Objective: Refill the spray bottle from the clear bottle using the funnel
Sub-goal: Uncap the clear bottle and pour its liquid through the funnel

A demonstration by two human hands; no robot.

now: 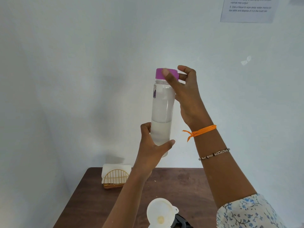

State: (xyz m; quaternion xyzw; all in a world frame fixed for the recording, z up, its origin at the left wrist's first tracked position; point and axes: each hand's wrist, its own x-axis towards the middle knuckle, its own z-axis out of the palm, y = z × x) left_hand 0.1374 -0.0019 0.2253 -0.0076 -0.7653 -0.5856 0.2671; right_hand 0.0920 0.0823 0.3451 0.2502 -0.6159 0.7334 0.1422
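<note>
I hold the clear bottle point(162, 112) upright in the air above the table; it is under half full of clear liquid. My left hand point(151, 145) grips its lower body. My right hand point(182, 92) has thumb and fingers curled round its purple cap point(158, 74). Below, at the bottom edge of the view, a white funnel point(160, 213) stands with its mouth up. What the funnel sits in is hidden. A black part point(180, 221) lies beside the funnel; I cannot tell what it is.
A brown wooden table point(181, 186) stands against a white wall. A gold wire napkin holder point(116, 178) with white tissues sits at its back left. A printed instruction sheet point(248, 9) hangs on the wall at the upper right.
</note>
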